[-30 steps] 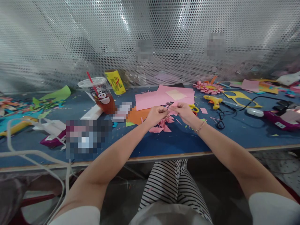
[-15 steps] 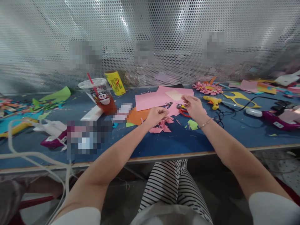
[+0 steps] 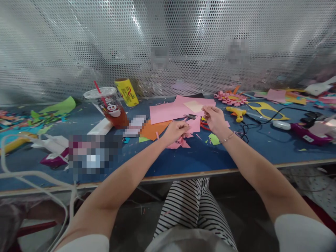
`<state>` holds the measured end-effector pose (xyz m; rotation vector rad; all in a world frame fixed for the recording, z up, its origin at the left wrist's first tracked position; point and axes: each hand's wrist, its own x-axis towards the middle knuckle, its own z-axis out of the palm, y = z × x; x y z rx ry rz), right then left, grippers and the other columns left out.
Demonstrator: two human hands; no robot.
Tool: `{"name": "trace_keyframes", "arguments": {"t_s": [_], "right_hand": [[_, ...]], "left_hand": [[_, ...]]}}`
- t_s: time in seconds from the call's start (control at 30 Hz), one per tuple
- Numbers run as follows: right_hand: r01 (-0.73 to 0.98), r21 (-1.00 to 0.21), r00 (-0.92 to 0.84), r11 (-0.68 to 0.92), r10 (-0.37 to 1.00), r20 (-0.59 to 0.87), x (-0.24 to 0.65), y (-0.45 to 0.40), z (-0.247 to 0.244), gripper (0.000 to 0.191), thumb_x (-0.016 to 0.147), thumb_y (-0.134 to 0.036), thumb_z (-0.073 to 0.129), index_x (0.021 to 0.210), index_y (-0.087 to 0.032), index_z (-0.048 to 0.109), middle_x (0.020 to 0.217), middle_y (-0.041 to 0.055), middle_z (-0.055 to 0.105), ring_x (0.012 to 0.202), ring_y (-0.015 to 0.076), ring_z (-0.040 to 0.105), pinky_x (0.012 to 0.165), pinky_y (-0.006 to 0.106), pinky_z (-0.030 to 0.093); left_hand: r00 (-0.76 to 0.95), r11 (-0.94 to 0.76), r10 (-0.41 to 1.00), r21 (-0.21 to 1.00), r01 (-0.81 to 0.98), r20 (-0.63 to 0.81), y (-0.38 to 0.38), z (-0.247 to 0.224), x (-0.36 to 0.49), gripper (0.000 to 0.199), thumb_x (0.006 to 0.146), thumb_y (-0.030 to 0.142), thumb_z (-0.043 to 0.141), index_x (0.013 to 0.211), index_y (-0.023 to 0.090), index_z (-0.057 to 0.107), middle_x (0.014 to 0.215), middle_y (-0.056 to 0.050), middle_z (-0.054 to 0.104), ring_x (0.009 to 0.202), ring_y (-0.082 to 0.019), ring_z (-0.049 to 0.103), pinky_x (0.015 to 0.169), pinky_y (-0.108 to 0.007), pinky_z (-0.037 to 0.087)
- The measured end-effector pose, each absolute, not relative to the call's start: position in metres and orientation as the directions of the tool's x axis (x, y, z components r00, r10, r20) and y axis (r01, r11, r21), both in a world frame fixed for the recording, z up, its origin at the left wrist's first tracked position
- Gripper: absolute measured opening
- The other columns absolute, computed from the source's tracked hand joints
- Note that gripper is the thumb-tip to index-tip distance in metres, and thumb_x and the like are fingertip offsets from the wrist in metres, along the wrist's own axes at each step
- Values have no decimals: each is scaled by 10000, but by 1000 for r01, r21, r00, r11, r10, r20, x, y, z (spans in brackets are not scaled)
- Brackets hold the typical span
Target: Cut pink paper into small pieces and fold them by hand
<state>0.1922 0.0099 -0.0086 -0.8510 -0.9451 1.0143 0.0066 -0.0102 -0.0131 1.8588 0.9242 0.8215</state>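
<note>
My left hand (image 3: 176,132) is closed in a pinch at the near edge of a small pink paper piece (image 3: 194,125). Below its fingers lies a heap of pink paper scraps (image 3: 181,142). My right hand (image 3: 214,118) is also pinched, just right of a cream paper piece (image 3: 193,106); whatever its fingertips hold is too small to make out. Red-handled scissors (image 3: 204,125) lie partly hidden beside the right hand, their blades near the pink piece. Behind both hands, large pink paper sheets (image 3: 164,112) rest on the blue table, with an orange sheet (image 3: 154,129) to the left.
A drink cup (image 3: 114,112) with a red straw and a yellow can-like tube (image 3: 127,92) stand back left. On the right lie a yellow glue gun (image 3: 237,113), its black cord, a fringed pink paper ring (image 3: 231,98) and a yellow cutout (image 3: 266,109). White cables (image 3: 34,173) hang over the left edge.
The small pink piece by my left fingertips has turned and shows a broader face. Both hands stay nearly in place, and the whole view has shifted slightly.
</note>
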Motion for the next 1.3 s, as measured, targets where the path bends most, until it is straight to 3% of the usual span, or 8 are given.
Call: {"name": "trace_keyframes", "arguments": {"t_s": [0.17,0.37,0.47,0.63,0.87,1.0,1.1,1.3], "right_hand": [[-133,-965,-133,225,961,242,181,3,-13,324,579,-469,680,589,-181,532,570,-34,471,503,65,387,465,215,312],[102,-915,-187,390,911,368,169,0,-22,336,617,-450,668,546,-164,506,507,-63,366,478,52,288,463,230,236],[40,-950,-196,310,935,296,170,-2,-19,312,601,-425,687,559,-161,527,504,-67,383,464,46,302,453,221,258],[-176,-982,-237,72,965,113,169,-5,-16,287,502,-343,759,630,-161,578,575,-47,507,517,59,459,525,219,401],[-140,-987,-227,81,967,111,171,-4,-17,275,513,-331,761,653,-149,609,568,-20,568,539,77,518,502,209,391],[-77,-988,-227,134,963,149,172,-1,-20,259,555,-363,738,643,-155,611,559,-17,577,501,67,482,490,213,373],[-39,-986,-211,160,963,165,172,0,-20,262,564,-374,729,634,-159,597,545,-23,564,489,66,468,476,211,354],[1,-970,-222,241,946,235,171,-1,-21,283,584,-394,712,635,-161,559,534,-44,518,463,54,417,463,213,325]], "left_hand": [[444,-313,875,924,221,190,-8,-15,7,245,752,354,530,624,152,475,525,14,566,401,-59,476,409,-174,338],[366,-460,872,801,383,325,-10,-12,9,358,778,352,463,494,163,357,412,55,338,411,-53,326,435,-210,231],[357,-504,856,754,421,373,-10,-11,9,353,789,359,434,506,163,358,443,46,320,452,-65,311,458,-221,222],[293,-440,888,840,318,354,-3,-12,5,289,781,383,432,585,171,406,515,46,298,479,-73,319,477,-214,259],[272,-437,893,836,333,359,1,-10,2,339,770,410,456,547,178,348,499,50,229,475,-75,280,478,-222,245],[263,-456,889,790,411,376,4,-11,0,301,776,394,453,576,169,457,496,41,363,504,-88,382,509,-221,298],[225,-499,866,756,423,446,5,-12,-1,144,721,279,537,799,165,579,669,8,566,639,-102,517,611,-217,382],[368,-524,823,828,201,432,-1,-14,4,240,720,221,537,936,129,589,939,-79,633,844,-134,586,762,-256,447]]}}
